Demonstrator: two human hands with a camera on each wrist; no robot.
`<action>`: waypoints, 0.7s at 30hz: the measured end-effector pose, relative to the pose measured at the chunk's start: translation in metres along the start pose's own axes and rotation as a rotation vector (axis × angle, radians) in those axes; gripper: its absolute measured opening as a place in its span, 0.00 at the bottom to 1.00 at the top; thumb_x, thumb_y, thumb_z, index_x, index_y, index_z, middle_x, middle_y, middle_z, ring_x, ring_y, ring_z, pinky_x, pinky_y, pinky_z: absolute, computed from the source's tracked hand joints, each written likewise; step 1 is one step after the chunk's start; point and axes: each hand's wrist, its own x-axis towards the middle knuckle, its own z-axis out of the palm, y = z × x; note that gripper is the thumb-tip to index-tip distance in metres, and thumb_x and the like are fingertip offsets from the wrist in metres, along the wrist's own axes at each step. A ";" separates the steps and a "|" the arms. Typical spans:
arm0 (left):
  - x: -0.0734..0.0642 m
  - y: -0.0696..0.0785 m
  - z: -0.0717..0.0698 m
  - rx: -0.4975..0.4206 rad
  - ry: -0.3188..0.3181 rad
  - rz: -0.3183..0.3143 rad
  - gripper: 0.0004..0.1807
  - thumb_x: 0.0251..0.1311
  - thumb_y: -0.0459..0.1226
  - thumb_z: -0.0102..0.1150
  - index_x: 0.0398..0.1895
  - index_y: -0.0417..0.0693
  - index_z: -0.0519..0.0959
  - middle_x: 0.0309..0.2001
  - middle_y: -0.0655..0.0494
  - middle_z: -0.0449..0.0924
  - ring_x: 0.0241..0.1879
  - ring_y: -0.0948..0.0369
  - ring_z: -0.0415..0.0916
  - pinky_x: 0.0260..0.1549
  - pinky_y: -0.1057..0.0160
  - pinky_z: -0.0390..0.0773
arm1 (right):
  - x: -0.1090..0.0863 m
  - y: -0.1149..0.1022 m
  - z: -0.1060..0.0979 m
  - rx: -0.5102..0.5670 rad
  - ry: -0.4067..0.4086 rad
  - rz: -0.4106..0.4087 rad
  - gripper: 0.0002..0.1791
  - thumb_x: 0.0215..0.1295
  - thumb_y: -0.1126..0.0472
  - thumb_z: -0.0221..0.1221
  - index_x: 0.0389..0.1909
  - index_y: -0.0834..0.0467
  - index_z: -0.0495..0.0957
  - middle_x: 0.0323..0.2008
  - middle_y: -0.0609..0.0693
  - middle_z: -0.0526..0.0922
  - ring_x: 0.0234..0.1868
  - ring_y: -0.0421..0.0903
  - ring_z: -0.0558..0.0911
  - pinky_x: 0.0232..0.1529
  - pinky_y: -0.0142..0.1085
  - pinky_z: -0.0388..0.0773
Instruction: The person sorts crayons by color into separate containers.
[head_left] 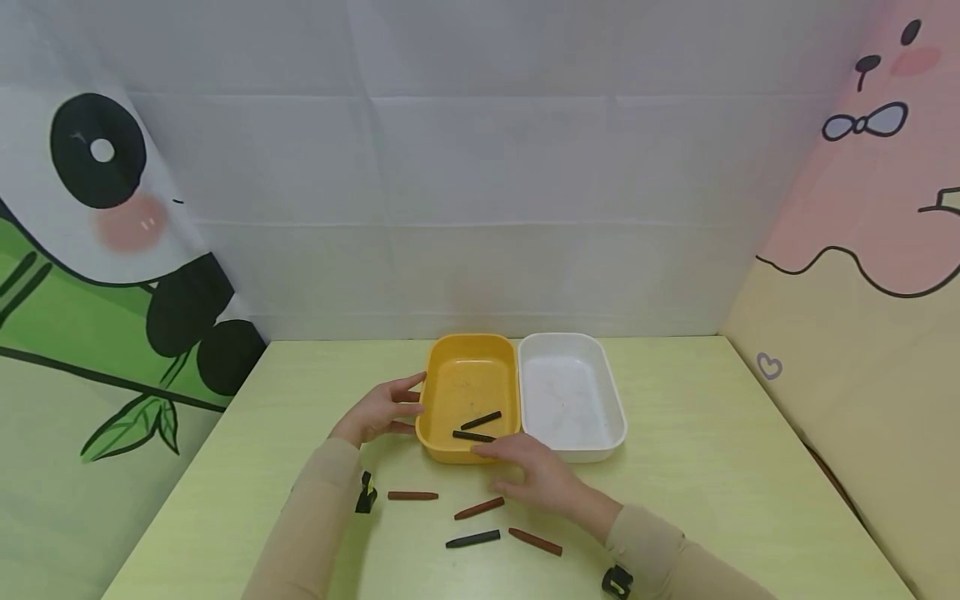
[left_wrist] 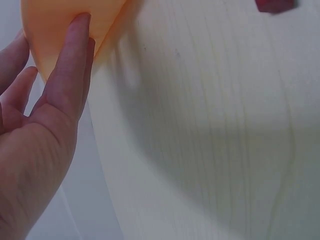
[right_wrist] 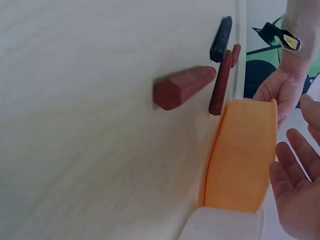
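A yellow tray point(head_left: 471, 379) stands at the middle of the table, with two black crayons point(head_left: 480, 421) lying inside near its front. My left hand point(head_left: 377, 411) rests its outstretched fingertips against the tray's left side; in the left wrist view the fingers point(left_wrist: 70, 65) touch its orange-looking wall. Over the tray's front right corner is my right hand point(head_left: 543, 479), fingers extended and nothing seen in them. The right wrist view shows those loosely spread fingers point(right_wrist: 295, 165) beside the tray. In front lie three reddish-brown crayons point(head_left: 480, 508) and one black crayon point(head_left: 472, 539).
A white tray point(head_left: 570, 392) stands against the right side of the yellow one. The pale wood-grain table point(head_left: 697, 467) meets a white cloth backdrop point(head_left: 480, 267) behind and printed cartoon panels point(head_left: 862, 333) at both sides.
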 end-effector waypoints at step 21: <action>0.000 0.000 0.000 0.010 0.004 -0.001 0.38 0.69 0.27 0.54 0.79 0.47 0.52 0.67 0.29 0.63 0.57 0.38 0.74 0.47 0.48 0.81 | -0.014 -0.004 0.022 0.001 -0.205 -0.077 0.29 0.59 0.59 0.71 0.63 0.52 0.78 0.55 0.40 0.80 0.55 0.39 0.75 0.58 0.33 0.72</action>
